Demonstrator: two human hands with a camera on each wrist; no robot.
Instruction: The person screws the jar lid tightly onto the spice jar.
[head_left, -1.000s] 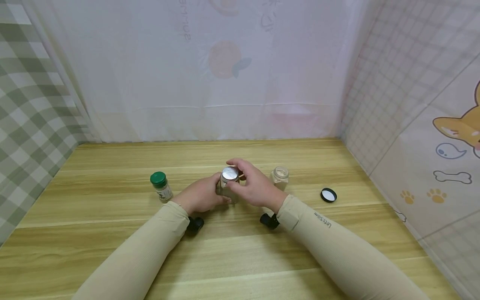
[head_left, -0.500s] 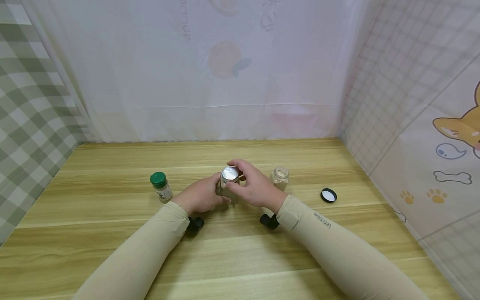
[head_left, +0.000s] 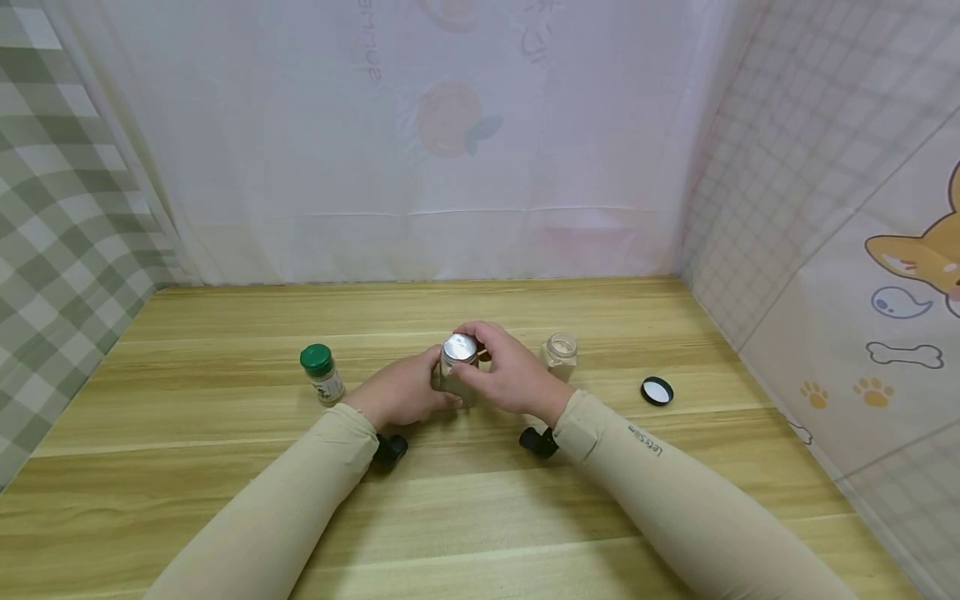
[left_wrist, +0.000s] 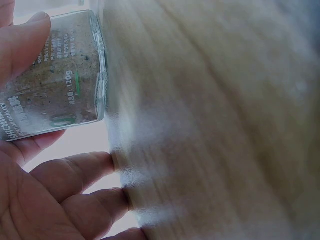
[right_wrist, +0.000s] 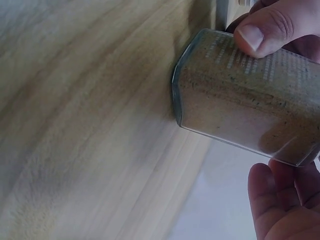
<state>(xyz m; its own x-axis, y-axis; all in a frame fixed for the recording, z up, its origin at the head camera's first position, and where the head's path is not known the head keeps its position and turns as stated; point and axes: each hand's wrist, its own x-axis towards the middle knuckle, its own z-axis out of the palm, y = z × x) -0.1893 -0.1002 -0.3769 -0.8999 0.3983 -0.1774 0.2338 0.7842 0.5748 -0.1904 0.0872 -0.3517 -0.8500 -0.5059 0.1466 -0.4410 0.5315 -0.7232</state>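
Note:
A clear seasoning jar of brown speckled powder stands in the middle of the table, with a silver foil seal over its mouth. My left hand grips the jar's body; in the left wrist view its thumb presses the printed side. Around the jar's top curls my right hand, thumb at the near side of the neck and forefinger at the far edge of the foil. Whether the right fingertips pinch the foil itself is hard to see. The right wrist view shows the jar but not its mouth.
An uncapped jar of pale powder stands just beyond my right hand. Farther right lies a black lid, white inside facing up. A green-capped shaker stands left of my left hand. Curtains and patterned walls border the wooden table.
My right forefinger has drawn slightly nearer to the foil's edge. The left hand, the jar and the other items have stayed in place.

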